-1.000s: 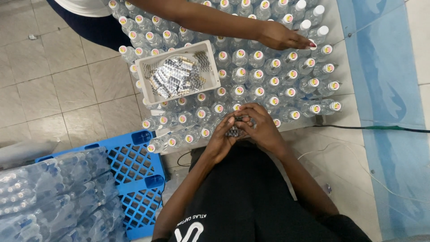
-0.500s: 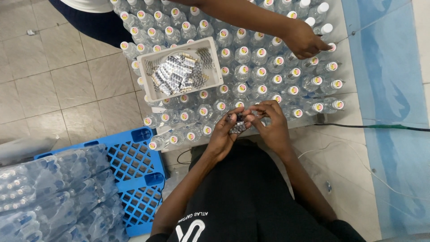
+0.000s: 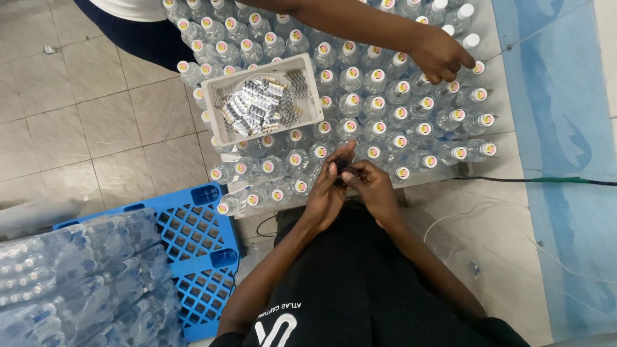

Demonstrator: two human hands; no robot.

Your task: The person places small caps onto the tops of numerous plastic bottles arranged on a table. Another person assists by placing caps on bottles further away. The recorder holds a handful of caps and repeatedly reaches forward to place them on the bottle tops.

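Both hands meet at the near edge of the surface, w/ the left hand and right hand pinched together around a small dark object; both grips look clenched on it, fingertips touching, but it's too small and too covered to say what it is. It sits just above the front row of small clear plastic bottles, which stand upright and packed close across most of the surface. Nearly all the bottles that show a top carry a round pinkish-yellow cap or seal; a few at the far right corner show plain white tops instead, so by the look of it the bulk of the batch matches and only that corner differs — can't tell which state counts as finished. A white rectangular plastic basket rests on top of the bottles at the left, still well filled w/ silvery foil strips, so judging by that, plenty of stock is left. A co-worker's hand reaches in from the far side and touches bottles near the right corner. On the tiled floor to the left lies a blue plastic lattice pallet w/ shrink-wrapped packs of clear bottles on it, unopened as far as can be seen. A black cable runs along the floor at right.
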